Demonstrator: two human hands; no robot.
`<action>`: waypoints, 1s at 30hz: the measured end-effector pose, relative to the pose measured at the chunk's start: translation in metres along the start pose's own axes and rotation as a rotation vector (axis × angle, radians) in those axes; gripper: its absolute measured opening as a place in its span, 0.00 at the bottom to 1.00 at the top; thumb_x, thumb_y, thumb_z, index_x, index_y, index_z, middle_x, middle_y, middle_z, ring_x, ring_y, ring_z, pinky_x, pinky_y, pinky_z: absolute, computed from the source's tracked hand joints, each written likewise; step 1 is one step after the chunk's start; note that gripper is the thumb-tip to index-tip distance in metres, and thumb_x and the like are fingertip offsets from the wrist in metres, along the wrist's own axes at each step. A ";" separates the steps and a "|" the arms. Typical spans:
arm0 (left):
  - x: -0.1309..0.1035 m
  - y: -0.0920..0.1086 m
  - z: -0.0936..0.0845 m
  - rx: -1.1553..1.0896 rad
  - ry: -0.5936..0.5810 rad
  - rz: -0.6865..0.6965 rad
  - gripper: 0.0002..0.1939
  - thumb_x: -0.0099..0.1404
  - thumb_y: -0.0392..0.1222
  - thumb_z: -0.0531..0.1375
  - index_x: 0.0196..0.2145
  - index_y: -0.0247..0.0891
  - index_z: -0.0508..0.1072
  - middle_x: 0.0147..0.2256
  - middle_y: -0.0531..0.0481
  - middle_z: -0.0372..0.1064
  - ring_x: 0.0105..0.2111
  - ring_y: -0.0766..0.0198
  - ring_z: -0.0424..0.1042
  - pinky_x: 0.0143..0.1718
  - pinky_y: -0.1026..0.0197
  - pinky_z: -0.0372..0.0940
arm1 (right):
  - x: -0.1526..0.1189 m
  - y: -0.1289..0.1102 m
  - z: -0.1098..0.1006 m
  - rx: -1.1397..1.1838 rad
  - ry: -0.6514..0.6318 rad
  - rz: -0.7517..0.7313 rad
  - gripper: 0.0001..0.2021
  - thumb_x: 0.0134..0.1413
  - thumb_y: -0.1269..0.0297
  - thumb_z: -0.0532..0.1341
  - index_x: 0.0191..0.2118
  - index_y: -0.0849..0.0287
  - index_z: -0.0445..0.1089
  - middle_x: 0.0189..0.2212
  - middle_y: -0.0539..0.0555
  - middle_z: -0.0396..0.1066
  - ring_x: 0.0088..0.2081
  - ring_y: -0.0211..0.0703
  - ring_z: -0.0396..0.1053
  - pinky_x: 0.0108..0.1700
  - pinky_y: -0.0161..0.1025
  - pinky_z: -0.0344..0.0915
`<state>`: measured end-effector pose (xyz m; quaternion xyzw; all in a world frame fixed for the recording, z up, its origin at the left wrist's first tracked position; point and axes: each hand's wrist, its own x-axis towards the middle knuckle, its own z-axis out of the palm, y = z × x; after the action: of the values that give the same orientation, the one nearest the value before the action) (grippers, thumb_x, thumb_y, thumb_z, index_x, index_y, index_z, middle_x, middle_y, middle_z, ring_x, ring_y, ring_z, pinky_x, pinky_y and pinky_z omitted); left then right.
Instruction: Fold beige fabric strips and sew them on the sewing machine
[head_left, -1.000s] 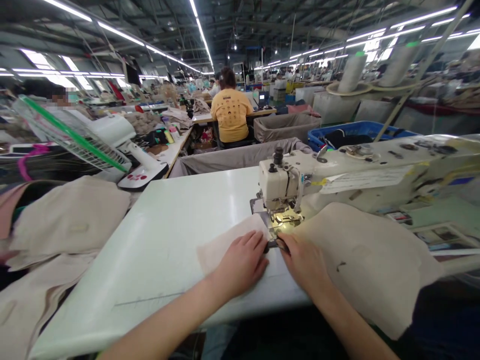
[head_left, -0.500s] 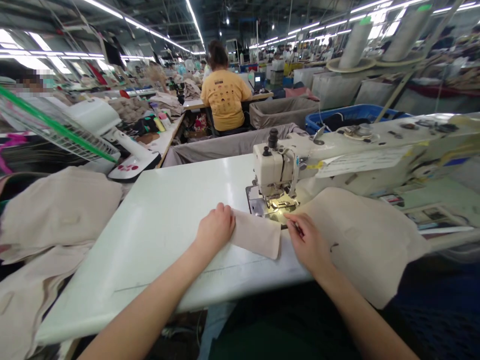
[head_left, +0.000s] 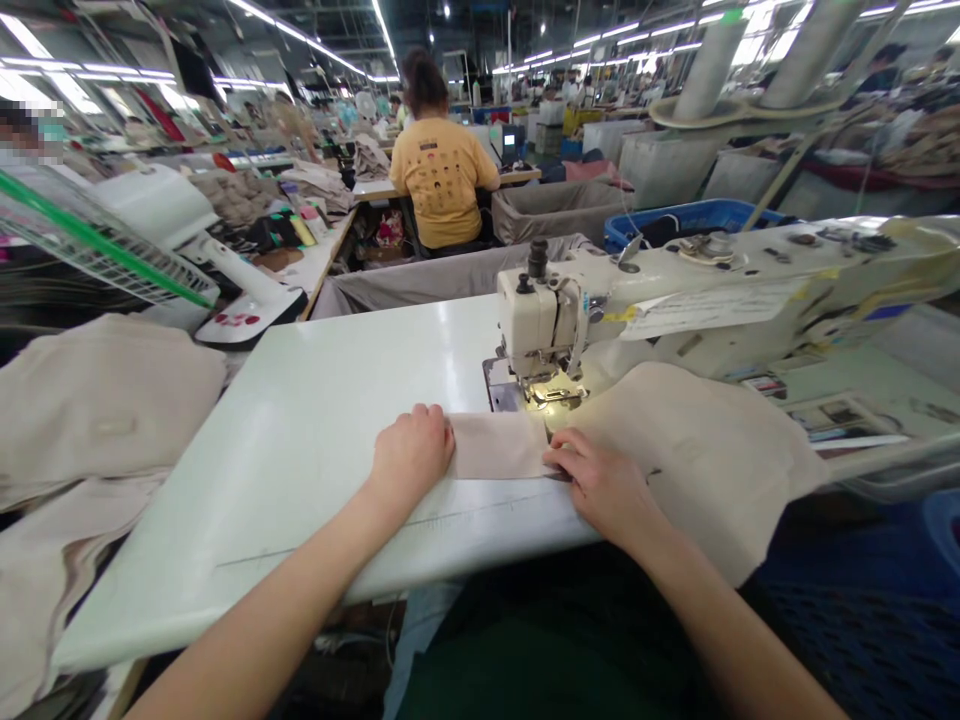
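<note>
While the left grip [head_left: 412, 450] is closed on one end of a small beige fabric piece [head_left: 495, 446], the right grip [head_left: 607, 490] has its fingertips at the other end, though I cannot tell whether they pinch it; the piece lies on the counter [head_left: 322, 420] between both grips, with the sewing machine [head_left: 529, 325] just beyond them and a larger beige panel [head_left: 697, 430] beside the right one

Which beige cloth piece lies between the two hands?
The small rectangular strip, its ends at the left hand and right hand; the broad piece lies right of them, the piled pieces far left.
</note>
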<state>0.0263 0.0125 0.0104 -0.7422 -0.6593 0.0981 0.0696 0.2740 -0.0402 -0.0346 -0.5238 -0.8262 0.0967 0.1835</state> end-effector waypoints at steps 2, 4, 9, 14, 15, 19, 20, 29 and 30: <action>-0.001 0.005 0.000 0.012 0.061 0.076 0.12 0.71 0.33 0.49 0.42 0.31 0.72 0.39 0.37 0.70 0.42 0.47 0.73 0.36 0.52 0.70 | 0.000 0.003 0.001 0.022 -0.005 -0.013 0.25 0.47 0.85 0.52 0.46 0.57 0.74 0.50 0.53 0.73 0.45 0.43 0.74 0.42 0.34 0.68; -0.001 0.013 0.002 -0.036 0.156 0.293 0.12 0.70 0.30 0.50 0.44 0.33 0.72 0.44 0.37 0.70 0.47 0.47 0.71 0.42 0.50 0.69 | 0.001 0.007 0.003 0.054 0.009 -0.041 0.26 0.45 0.85 0.52 0.48 0.58 0.74 0.52 0.53 0.73 0.49 0.44 0.73 0.47 0.36 0.69; 0.007 0.036 0.020 -0.282 0.277 0.829 0.17 0.75 0.35 0.50 0.58 0.40 0.67 0.61 0.43 0.63 0.62 0.53 0.61 0.58 0.51 0.62 | 0.001 0.013 0.004 0.142 0.020 -0.063 0.26 0.46 0.84 0.51 0.47 0.57 0.74 0.52 0.53 0.73 0.49 0.44 0.73 0.52 0.39 0.69; 0.017 0.039 0.038 -0.420 0.312 0.864 0.18 0.77 0.39 0.48 0.61 0.37 0.64 0.63 0.40 0.60 0.65 0.52 0.57 0.65 0.45 0.58 | 0.001 0.020 0.006 0.314 0.117 0.028 0.20 0.54 0.79 0.51 0.47 0.57 0.74 0.48 0.55 0.74 0.49 0.45 0.72 0.52 0.42 0.69; 0.018 0.038 0.040 -0.460 0.316 0.861 0.19 0.77 0.40 0.47 0.61 0.37 0.64 0.63 0.39 0.60 0.66 0.52 0.56 0.66 0.44 0.57 | 0.002 0.021 0.007 0.350 0.146 0.060 0.19 0.57 0.77 0.51 0.47 0.57 0.74 0.47 0.55 0.75 0.49 0.46 0.72 0.53 0.43 0.69; 0.020 0.032 0.043 -0.560 0.300 0.852 0.20 0.77 0.40 0.46 0.63 0.37 0.62 0.64 0.37 0.57 0.67 0.51 0.53 0.66 0.41 0.57 | 0.012 0.020 0.012 0.482 0.159 0.185 0.15 0.63 0.70 0.53 0.49 0.57 0.73 0.44 0.56 0.77 0.47 0.47 0.74 0.52 0.45 0.69; 0.020 0.031 0.043 -0.567 0.296 0.855 0.20 0.77 0.41 0.47 0.63 0.37 0.62 0.64 0.37 0.57 0.68 0.50 0.52 0.66 0.40 0.57 | 0.015 0.019 0.012 0.500 0.147 0.205 0.14 0.63 0.69 0.53 0.50 0.57 0.73 0.45 0.56 0.77 0.47 0.47 0.74 0.51 0.44 0.69; 0.019 0.030 0.041 -0.535 0.270 0.878 0.20 0.76 0.43 0.52 0.62 0.38 0.65 0.66 0.38 0.56 0.69 0.48 0.50 0.67 0.39 0.54 | 0.008 0.005 0.001 0.300 0.079 0.050 0.13 0.58 0.77 0.56 0.41 0.56 0.75 0.42 0.52 0.71 0.38 0.41 0.72 0.43 0.36 0.68; 0.019 0.030 0.040 -0.532 0.275 0.877 0.20 0.76 0.43 0.52 0.62 0.38 0.64 0.66 0.38 0.55 0.69 0.48 0.49 0.67 0.39 0.54 | 0.005 0.004 0.000 0.255 0.044 0.027 0.15 0.56 0.78 0.56 0.42 0.56 0.75 0.43 0.52 0.72 0.39 0.41 0.72 0.43 0.35 0.68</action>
<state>0.0476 0.0264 -0.0369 -0.9463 -0.2738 -0.1506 -0.0828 0.2753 -0.0345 -0.0354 -0.5093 -0.7958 0.1917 0.2655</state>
